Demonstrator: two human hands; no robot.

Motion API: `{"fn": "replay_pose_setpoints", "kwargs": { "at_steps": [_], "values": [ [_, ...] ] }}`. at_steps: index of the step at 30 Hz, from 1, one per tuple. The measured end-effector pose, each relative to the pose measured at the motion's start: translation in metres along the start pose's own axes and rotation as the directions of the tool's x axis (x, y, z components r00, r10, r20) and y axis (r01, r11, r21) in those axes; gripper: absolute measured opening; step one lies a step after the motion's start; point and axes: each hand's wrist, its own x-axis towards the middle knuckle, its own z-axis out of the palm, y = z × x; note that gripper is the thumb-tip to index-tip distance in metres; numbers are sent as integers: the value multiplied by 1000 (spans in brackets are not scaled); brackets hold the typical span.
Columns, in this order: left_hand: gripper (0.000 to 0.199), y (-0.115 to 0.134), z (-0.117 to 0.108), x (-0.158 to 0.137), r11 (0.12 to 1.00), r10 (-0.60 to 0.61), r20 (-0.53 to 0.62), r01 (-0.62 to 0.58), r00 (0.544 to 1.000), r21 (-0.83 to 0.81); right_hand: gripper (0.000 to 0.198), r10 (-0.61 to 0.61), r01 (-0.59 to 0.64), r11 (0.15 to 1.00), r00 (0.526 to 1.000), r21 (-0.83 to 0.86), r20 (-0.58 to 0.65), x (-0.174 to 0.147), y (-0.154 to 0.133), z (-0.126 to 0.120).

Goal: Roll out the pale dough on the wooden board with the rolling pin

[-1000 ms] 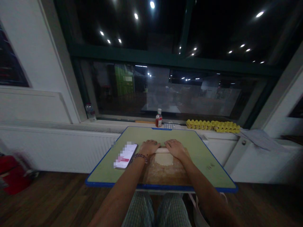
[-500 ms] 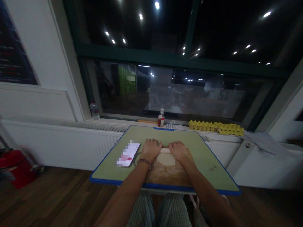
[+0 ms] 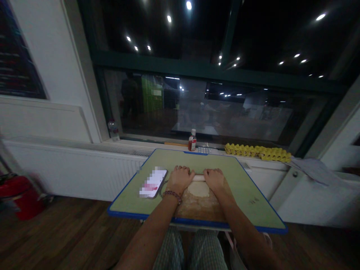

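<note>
A pale rolling pin (image 3: 198, 178) lies crosswise between my hands, at the far edge of a flat sheet of dough (image 3: 199, 188). My left hand (image 3: 181, 177) is closed over its left end, with a beaded bracelet on that wrist. Over the right end, my right hand (image 3: 215, 179) is closed too. Both ends of the pin are hidden under the fingers. Beneath the dough is a floury wooden board (image 3: 198, 208), partly covered by my forearms. Left of my left hand, a phone (image 3: 154, 183) with a lit screen rests on the table.
The small green table (image 3: 244, 210) has a blue rim. Behind it, the windowsill holds a bottle with red liquid (image 3: 192, 140), yellow egg trays (image 3: 258, 152) and a clear bottle (image 3: 113, 130). A red fire extinguisher (image 3: 21, 197) stands on the floor at left.
My hands and the rolling pin have shifted slightly, the right hand a little farther from the left, so more of the pin shows between them. The whole view has moved marginally.
</note>
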Motion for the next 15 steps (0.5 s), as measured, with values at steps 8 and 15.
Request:
{"fn": "replay_pose_setpoints", "kwargs": {
  "at_steps": [8,15],
  "values": [
    [41,-2,5,0,999,12,13,-12,1000,50,33,127,-128,991,992,26,14,4,8,8],
    [37,-5,4,0,998,32,94,-36,995,44,32,53,-53,999,998,-1,17,0,9,3]
  ]
}}
